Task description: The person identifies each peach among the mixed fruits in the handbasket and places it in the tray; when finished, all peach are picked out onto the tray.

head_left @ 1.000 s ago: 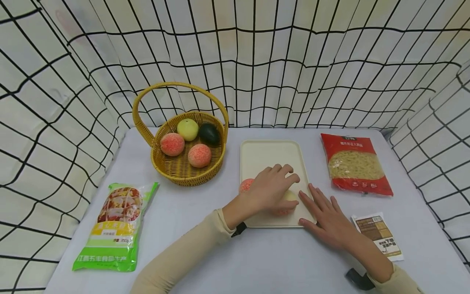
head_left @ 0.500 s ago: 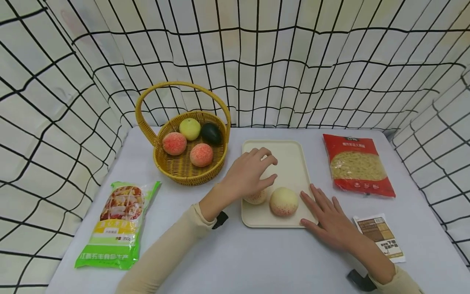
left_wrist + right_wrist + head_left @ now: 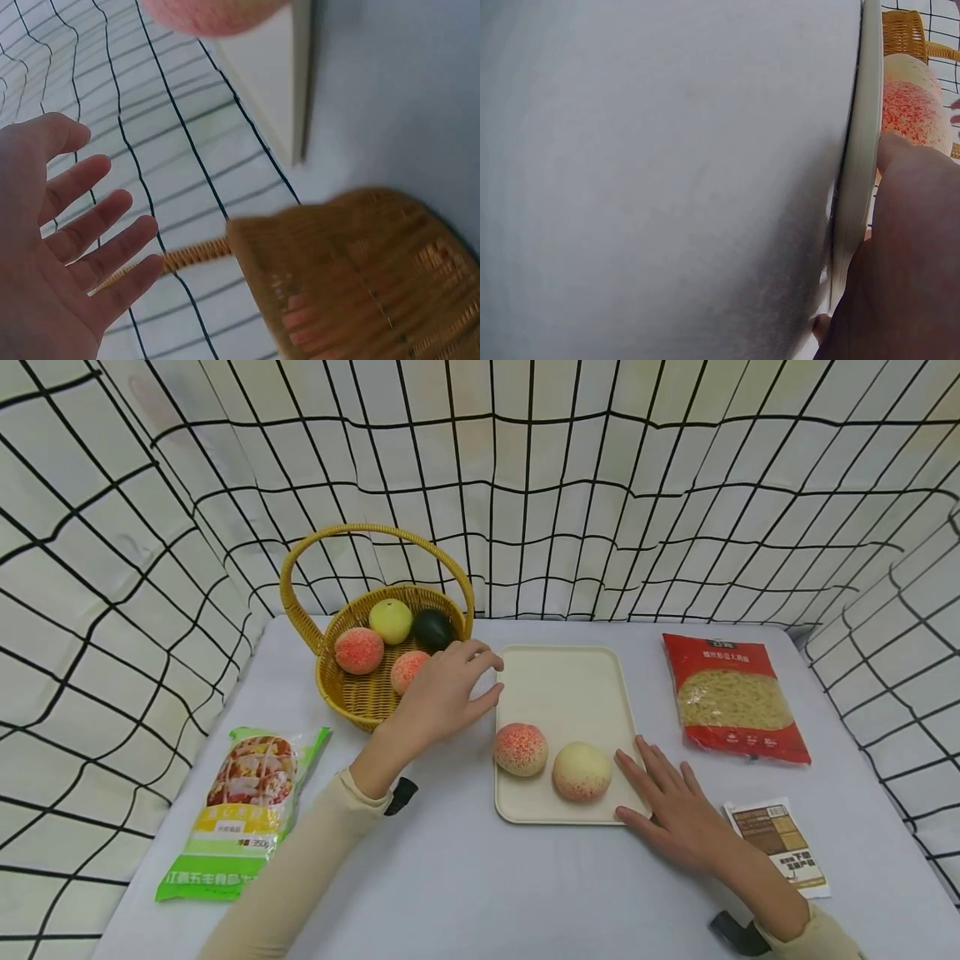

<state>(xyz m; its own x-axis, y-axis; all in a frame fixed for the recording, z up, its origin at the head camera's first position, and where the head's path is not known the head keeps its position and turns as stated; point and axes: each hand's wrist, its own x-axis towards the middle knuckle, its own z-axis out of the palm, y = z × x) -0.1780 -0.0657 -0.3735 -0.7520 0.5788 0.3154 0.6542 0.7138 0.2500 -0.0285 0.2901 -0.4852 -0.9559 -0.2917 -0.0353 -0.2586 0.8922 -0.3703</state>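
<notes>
My left hand hovers over the right rim of the wicker basket, fingers loosely bent around nothing. In the left wrist view the same hand shows a bare palm beside the basket. Partly hidden behind it in the head view is a pink peach. Two peaches lie at the near end of the cream tray: a red-speckled one on the left and a pale yellow one beside it. My right hand rests with spread fingers at the tray's right edge.
Another peach, a yellow-green round fruit and a dark green avocado-like fruit sit in the basket. A green food bag lies left, a red pasta bag and small packet right. Black-gridded white walls enclose the table.
My left hand has let go of the pale yellow peach on the tray and moved left, off the tray, to the basket's rim. My right hand stays at the tray edge.
</notes>
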